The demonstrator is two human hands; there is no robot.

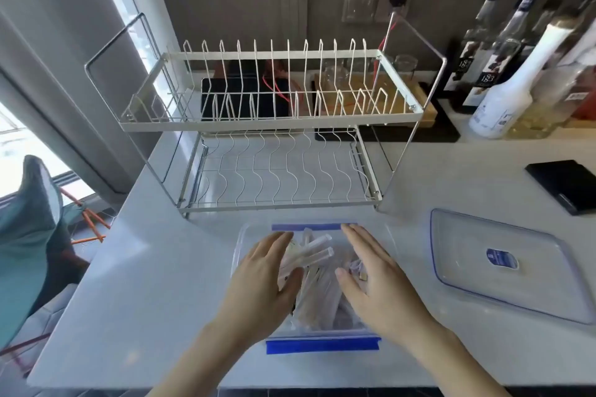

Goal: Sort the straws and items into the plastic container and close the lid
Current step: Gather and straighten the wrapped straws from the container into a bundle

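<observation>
Over the container (239, 243): left hand (262, 280) and right hand (374, 277) spread flat, holding nothing; straws (317, 250) between; lid (503, 264) apart on bench (154, 284).

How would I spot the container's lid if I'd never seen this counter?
Start at the white wire dish rack and look right and nearer. The lid lies flat on the counter, right of the open container. It is clear, blue-edged, with a blue oval label.
</observation>
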